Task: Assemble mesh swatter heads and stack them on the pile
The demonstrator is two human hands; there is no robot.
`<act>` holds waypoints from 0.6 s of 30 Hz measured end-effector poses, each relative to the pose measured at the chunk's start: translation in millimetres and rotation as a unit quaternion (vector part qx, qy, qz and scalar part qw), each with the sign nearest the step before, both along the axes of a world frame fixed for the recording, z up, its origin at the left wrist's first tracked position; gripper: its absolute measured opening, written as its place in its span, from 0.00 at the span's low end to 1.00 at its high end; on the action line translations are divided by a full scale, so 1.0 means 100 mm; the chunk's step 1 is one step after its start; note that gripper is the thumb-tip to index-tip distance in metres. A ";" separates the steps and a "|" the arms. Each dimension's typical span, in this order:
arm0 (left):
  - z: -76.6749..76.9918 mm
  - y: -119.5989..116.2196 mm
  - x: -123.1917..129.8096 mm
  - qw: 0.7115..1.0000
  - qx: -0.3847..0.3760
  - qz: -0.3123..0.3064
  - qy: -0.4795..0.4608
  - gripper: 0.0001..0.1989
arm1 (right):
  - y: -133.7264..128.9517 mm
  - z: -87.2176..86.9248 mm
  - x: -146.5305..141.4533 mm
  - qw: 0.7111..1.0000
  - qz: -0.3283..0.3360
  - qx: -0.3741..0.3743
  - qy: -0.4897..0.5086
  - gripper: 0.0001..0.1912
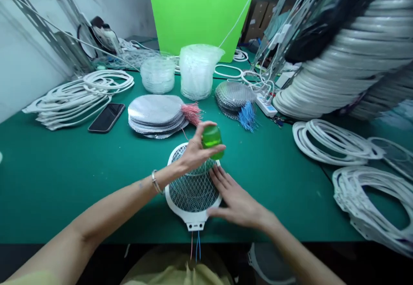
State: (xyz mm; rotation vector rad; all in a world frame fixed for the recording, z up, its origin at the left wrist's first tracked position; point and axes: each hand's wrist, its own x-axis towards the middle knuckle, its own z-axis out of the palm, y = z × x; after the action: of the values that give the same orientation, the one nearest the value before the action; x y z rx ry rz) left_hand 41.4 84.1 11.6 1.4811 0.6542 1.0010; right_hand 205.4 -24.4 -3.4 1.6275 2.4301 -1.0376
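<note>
A white oval frame with metal mesh (pixel 194 194) lies on the green table, its narrow end toward me. One red wire and blue wires hang from that end past the table edge. My left hand (pixel 197 148) grips a translucent green object (pixel 211 140) above the frame's far right part. My right hand (pixel 234 199) lies with its fingers spread on the right rim and mesh, holding nothing. Beyond the frame sits a stack of silvery mesh sheets (pixel 155 115) with red wires (pixel 191 113).
Darker mesh sheets (pixel 234 95) with blue wires (pixel 247 116) lie behind to the right. A phone (pixel 106 117) and white rings (pixel 80 95) are at left. Clear ring stacks (pixel 197 72) stand at the back. More white frames (pixel 335 143) and a power strip (pixel 266 105) are at right.
</note>
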 end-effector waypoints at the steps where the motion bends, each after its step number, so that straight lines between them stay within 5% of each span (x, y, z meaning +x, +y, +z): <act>1: 0.06 -0.07 -0.08 0.999 -0.018 0.014 -0.029 0.30 | 0.05 0.01 0.08 1.000 0.012 0.002 0.024 0.44; 4: 0.22 -0.39 -0.30 1.000 -0.018 -0.023 0.004 0.30 | 0.19 0.00 0.30 0.994 0.065 0.059 0.063 0.25; 7: 0.20 -0.73 -0.36 0.983 0.111 -0.118 0.091 0.28 | 0.30 0.01 0.39 0.987 0.111 0.109 0.041 0.22; 10: 0.07 -0.92 -0.26 0.957 0.217 -0.142 0.125 0.26 | 0.36 0.07 0.36 0.986 0.123 0.109 0.017 0.22; 15: -0.02 -0.95 -0.17 0.975 0.108 -0.111 0.161 0.28 | 0.39 0.08 0.32 0.987 0.100 0.127 -0.010 0.20; 18: 0.00 -0.99 -0.27 0.977 0.111 -0.096 0.153 0.29 | 0.38 0.07 0.31 0.987 0.100 0.127 -0.008 0.19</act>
State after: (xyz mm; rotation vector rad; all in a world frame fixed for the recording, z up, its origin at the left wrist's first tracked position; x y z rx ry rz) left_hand 13.9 -15.2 11.8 1.8803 0.6152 0.7188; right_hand 235.9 13.9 3.4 1.4036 2.7390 -0.7090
